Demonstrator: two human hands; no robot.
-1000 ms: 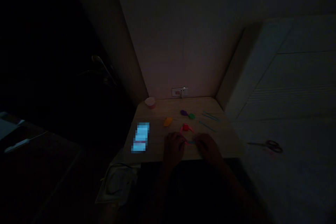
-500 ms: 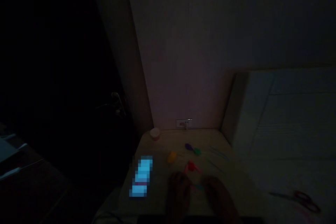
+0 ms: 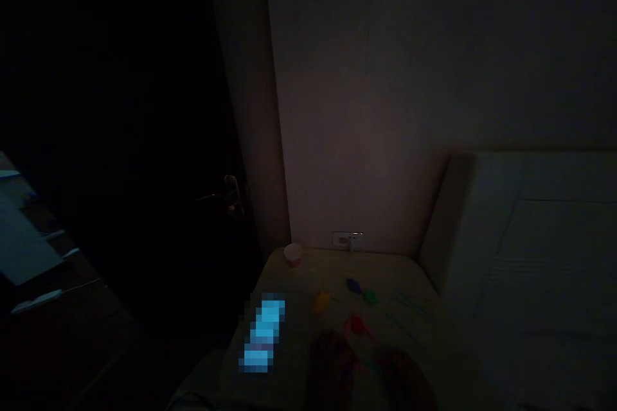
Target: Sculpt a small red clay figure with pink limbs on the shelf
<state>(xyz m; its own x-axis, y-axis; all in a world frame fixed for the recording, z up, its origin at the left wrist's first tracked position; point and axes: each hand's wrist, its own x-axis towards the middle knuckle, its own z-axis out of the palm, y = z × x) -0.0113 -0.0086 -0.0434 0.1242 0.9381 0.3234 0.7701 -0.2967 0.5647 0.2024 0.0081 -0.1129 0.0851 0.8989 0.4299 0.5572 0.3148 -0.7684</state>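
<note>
Two hands [image 3: 331, 369], one tub [image 3: 292, 254], one wall socket [image 3: 347, 241].

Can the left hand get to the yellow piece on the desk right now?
Probably yes. The left hand lies close below the yellow piece, and no object shows between them. The blurred blue patch sits off to its left, out of that path, though the dim light could hide something small.

We read the bench [image 3: 299, 270] as pale wood or laminate, smooth, matt. Wall socket plate [image 3: 347, 240], lower centre: plastic, slight gloss. Door handle [image 3: 231, 191], left of centre: metal, faint sheen. Bed [image 3: 544, 257], right: soft matt cloth. Red piece [image 3: 357, 324], purple piece [image 3: 354, 286], green piece [image 3: 370, 297], yellow piece [image 3: 322, 302]: maybe plastic, but too dark for us to confirm.
</note>
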